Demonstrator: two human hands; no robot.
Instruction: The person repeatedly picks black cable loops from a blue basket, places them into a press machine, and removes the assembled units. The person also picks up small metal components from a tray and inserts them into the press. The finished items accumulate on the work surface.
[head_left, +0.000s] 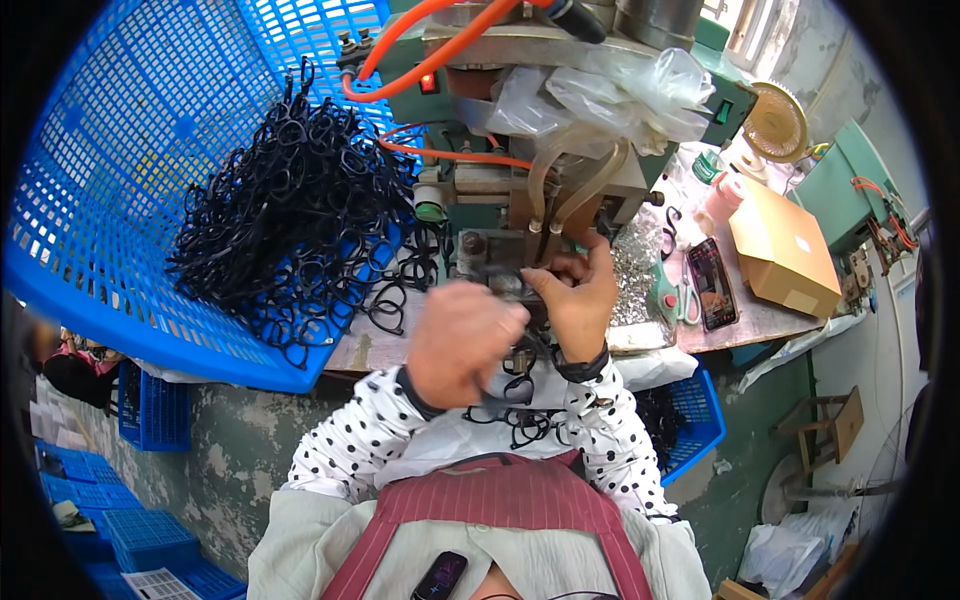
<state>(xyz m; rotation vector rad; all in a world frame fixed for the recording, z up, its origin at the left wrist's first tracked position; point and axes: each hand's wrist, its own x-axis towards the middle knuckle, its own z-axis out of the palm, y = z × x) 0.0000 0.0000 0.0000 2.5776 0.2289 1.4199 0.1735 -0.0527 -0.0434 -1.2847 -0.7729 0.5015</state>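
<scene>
My left hand (465, 340), blurred by motion, is curled closed in front of the machine's work point; what it holds is hidden. Thumb and fingers of my right hand (582, 295) are bent together at the small metal fixture (508, 284) of the bench machine (490, 185); the thing in their pinch cannot be made out. Black ring-handled pieces (530, 425), like scissor handles, lie on white sheeting over my lap. A large heap of similar black pieces (300, 200) fills part of the tilted blue basket (110, 160) on the left, spilling onto the bench.
To the right are a pile of small shiny metal parts (632, 270), green-handled scissors (686, 302), a phone (712, 285) and a cardboard box (785, 250). Orange air hoses (420, 25) and plastic bags (610, 95) hang over the machine. Another blue basket (700, 425) stands below right.
</scene>
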